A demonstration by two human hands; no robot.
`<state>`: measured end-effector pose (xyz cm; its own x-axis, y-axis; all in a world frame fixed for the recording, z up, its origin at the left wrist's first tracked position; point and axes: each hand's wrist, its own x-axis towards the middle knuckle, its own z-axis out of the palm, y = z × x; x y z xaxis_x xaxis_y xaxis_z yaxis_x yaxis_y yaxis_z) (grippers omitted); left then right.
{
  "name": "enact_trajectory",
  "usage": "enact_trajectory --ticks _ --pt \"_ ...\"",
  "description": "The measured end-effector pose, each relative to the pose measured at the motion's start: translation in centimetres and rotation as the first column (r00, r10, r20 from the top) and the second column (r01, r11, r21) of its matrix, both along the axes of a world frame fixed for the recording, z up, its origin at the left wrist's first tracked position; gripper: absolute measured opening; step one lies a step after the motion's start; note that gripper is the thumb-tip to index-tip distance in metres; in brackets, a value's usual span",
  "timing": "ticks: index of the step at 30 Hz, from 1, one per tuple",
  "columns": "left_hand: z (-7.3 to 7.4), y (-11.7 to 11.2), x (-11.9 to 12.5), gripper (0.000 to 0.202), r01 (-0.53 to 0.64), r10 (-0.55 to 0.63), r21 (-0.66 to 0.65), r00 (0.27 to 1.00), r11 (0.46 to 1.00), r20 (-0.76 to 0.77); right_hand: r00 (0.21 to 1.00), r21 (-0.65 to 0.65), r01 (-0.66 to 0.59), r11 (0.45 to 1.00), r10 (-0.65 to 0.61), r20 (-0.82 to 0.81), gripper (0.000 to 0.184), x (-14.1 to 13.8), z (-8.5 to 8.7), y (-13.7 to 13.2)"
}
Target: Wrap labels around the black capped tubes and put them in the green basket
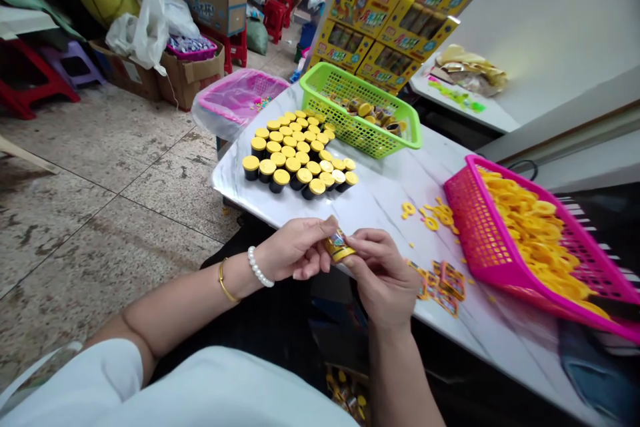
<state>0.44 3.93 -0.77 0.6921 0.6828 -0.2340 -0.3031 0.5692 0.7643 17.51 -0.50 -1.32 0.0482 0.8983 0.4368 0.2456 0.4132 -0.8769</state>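
Between my two hands, just over the table's front edge, is a small tub (340,250) with a yellow rim and a colourful printed label. My left hand (300,250) grips its left side, thumb on top. My right hand (385,273) pinches it from the right with thumb and forefinger. Beyond my hands, several black tubs with yellow lids (293,163) stand upright in a tight group on the table. Flat colourful printed labels (443,287) lie in a loose pile right of my right hand.
A magenta basket (480,240) full of yellow plastic rings (540,233) stands at the right, with loose yellow rings (437,217) beside it. A green basket (360,127) holds more tubs at the back. Yellow boxes (385,13) are stacked behind. A pink lined basket (237,97) stands off the table's left end.
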Motion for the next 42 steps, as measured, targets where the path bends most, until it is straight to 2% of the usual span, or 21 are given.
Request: enact_trajectory --ticks 2,6,8,11,13,15,17,18,20,22,24,26,29,31,33,35,38,40,42 --pt "0.0 0.0 0.0 0.053 -0.022 0.022 -0.005 1.000 1.000 0.014 0.999 0.001 0.037 0.999 -0.037 0.008 0.019 0.1 0.2 -0.3" --pt "0.2 -0.1 0.1 0.054 -0.178 0.179 0.022 0.983 0.984 -0.048 0.986 0.018 0.129 0.991 -0.130 0.099 0.032 -0.7 0.1 -1.3" --pt "0.2 -0.2 0.1 0.054 -0.221 0.223 0.035 0.973 0.975 -0.063 0.969 0.029 0.206 0.978 -0.208 0.133 0.034 -1.2 -0.1 -1.8" --pt "0.3 -0.3 0.1 0.048 -0.272 0.279 0.107 0.959 0.956 -0.049 0.952 -0.060 0.306 0.950 -0.305 0.033 0.029 -1.7 -0.4 -2.1" --pt "0.3 -0.4 0.1 0.041 -0.298 0.301 0.153 0.954 0.942 0.005 0.949 -0.240 0.253 0.937 -0.289 -0.129 0.022 -1.6 -0.5 -1.8" --pt "0.4 -0.4 0.1 0.040 -0.280 0.271 0.176 0.960 0.944 0.074 0.923 -0.421 0.072 0.904 -0.220 -0.316 0.029 -1.1 -0.6 -1.3" --pt "0.5 -0.4 0.1 0.042 -0.238 0.219 0.205 0.969 0.949 0.111 0.885 -0.495 -0.091 0.864 -0.158 -0.439 0.035 -0.8 -0.7 -0.8" --pt "0.5 -0.4 0.1 0.044 -0.228 0.210 0.223 0.972 0.948 0.105 0.876 -0.500 -0.122 0.858 -0.143 -0.460 0.034 -0.7 -0.7 -0.6" --pt "0.5 -0.4 -0.1 0.053 -0.249 0.248 0.245 0.968 0.937 0.037 0.886 -0.479 -0.090 0.873 -0.149 -0.439 0.028 -0.8 -0.6 -0.7" --pt "0.3 -0.2 -0.4 0.056 -0.271 0.295 0.246 0.954 0.930 -0.062 0.916 -0.422 0.020 0.907 -0.185 -0.355 0.024 -1.1 -0.5 -1.0" --pt "0.1 0.0 -0.6 0.048 -0.251 0.289 0.256 0.950 0.933 -0.120 0.940 -0.321 0.161 0.933 -0.244 -0.238 0.025 -1.3 -0.5 -1.4" --pt "0.0 0.3 -0.8 0.037 -0.221 0.266 0.306 0.957 0.926 -0.113 0.944 -0.275 0.231 0.933 -0.283 -0.168 0.027 -1.3 -0.6 -1.4" --pt "0.4 0.5 -0.8 0.025 -0.211 0.280 0.430 0.955 0.878 -0.102 0.927 -0.400 0.132 0.907 -0.255 -0.273 0.026 -1.3 -0.7 -0.9" --pt "0.9 0.6 -0.8 0.025 -0.174 0.270 0.501 0.954 0.848 -0.127 0.909 -0.432 0.052 0.900 -0.222 -0.353 0.028 -1.4 -0.6 -0.4" --pt "1.6 0.6 -0.9 0.034 -0.163 0.279 0.530 0.949 0.832 -0.147 0.925 -0.342 0.078 0.937 -0.196 -0.326 0.027 -1.6 -0.2 -0.3" --pt "2.2 0.5 -1.2 0.046 -0.196 0.327 0.522 0.929 0.830 -0.171 0.955 -0.168 0.157 0.973 -0.193 -0.225 0.026 -1.8 0.4 -0.5" --pt "3.2 -0.2 -1.8 0.050 -0.191 0.333 0.510 0.921 0.839 -0.203 0.973 0.046 0.203 0.978 -0.196 -0.119 0.026 -1.9 1.3 -1.5" --pt "3.6 -0.9 -2.1 0.044 -0.141 0.283 0.543 0.940 0.828 -0.188 0.974 0.051 0.187 0.981 -0.178 -0.142 0.029 -2.0 1.9 -2.3" --pt "4.0 -1.9 -2.4 0.039 -0.131 0.276 0.619 0.950 0.775 -0.145 0.960 -0.031 0.176 0.984 -0.179 -0.215 0.029 -2.1 2.5 -3.3"
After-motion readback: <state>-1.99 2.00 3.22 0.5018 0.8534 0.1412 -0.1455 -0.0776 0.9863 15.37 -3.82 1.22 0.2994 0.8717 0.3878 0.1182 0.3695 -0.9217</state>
